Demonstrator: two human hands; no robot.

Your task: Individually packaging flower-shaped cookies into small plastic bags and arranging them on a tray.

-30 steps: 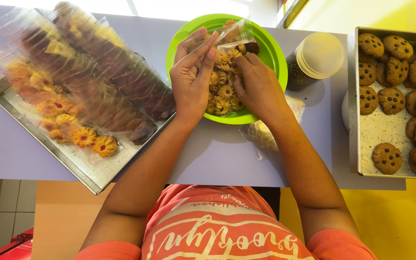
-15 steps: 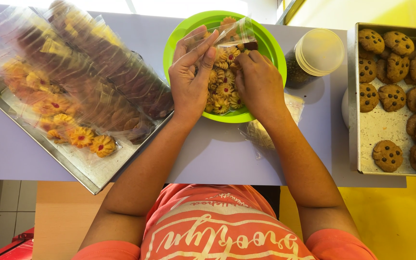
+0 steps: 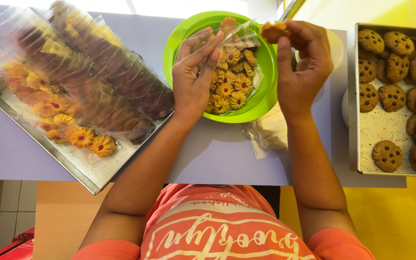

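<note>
- At far left, a metal tray [image 3: 78,168] lies askew on the lilac table [image 3: 227,154]; filled clear packs [image 3: 97,72] of biscuits are piled across it, and a few loose jam biscuits [image 3: 85,137] sit at its near end.
- Left hand [image 3: 193,82] is over the green bowl [image 3: 266,91], fingers pinched on the mouth of a clear bag [image 3: 232,36], holding it open.
- Bowl holds a good heap of flower-shaped jam biscuits [image 3: 229,84], so, judging by that, much is left to pack; the bag in hand looks barely begun, though I cannot tell how many are inside.
- Right hand [image 3: 302,67] grips one biscuit [image 3: 273,31] in its fingertips, right at the bag's mouth, not yet in.
- Spare empty bags [image 3: 268,132] lie on the table below the bowl, between the forearms.
- At right, a second tray [image 3: 369,130] carries chocolate-chip cookies [image 3: 400,62], none bagged.
- Table ends at a wooden edge; yellow floor or wall shows at right, grey tiles at lower left.
</note>
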